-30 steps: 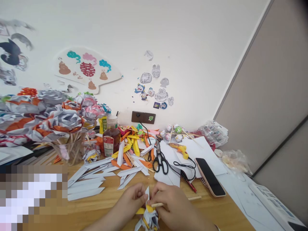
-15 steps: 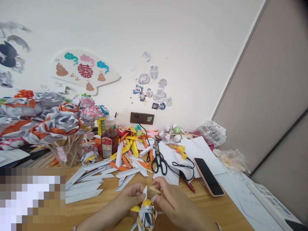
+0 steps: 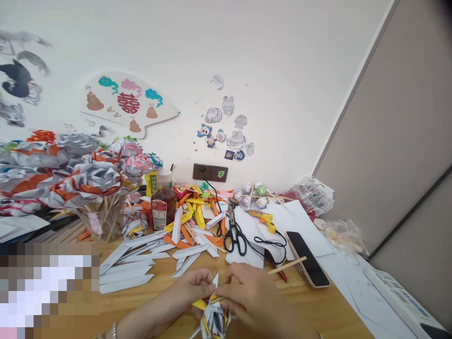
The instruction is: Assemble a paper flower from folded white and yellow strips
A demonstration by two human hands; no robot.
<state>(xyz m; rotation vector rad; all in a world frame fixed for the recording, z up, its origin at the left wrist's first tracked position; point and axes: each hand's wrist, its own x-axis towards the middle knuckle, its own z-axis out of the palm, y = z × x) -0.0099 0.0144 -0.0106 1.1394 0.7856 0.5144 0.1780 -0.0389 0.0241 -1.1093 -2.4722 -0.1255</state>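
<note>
My left hand [image 3: 200, 286] pinches a folded white paper strip of a paper flower [image 3: 214, 320], which has white and yellow petals and sits low at the front of the table. A yellow strip [image 3: 199, 304] sticks out beside my left fingers. My right hand [image 3: 250, 293] is closed on a thin wooden stick [image 3: 289, 264]. One end of that stick juts out to the right above the back of the hand, towards the phone. My right fingertips are at the top of the flower, close to my left ones; their exact contact with the petals is partly hidden.
Black scissors [image 3: 236, 240], a yellow glue gun [image 3: 264, 218] with its cord, a red pen [image 3: 280, 273] and a phone [image 3: 308, 260] lie ahead. Folded paper strips [image 3: 127, 278] spread leftwards, near a bottle [image 3: 164, 202] and a container [image 3: 102, 216] of paper flowers.
My right hand has lowered onto the flower and moved nearer my left hand. The stick has swung round and now points out to the right. My left hand still pinches the paper.
</note>
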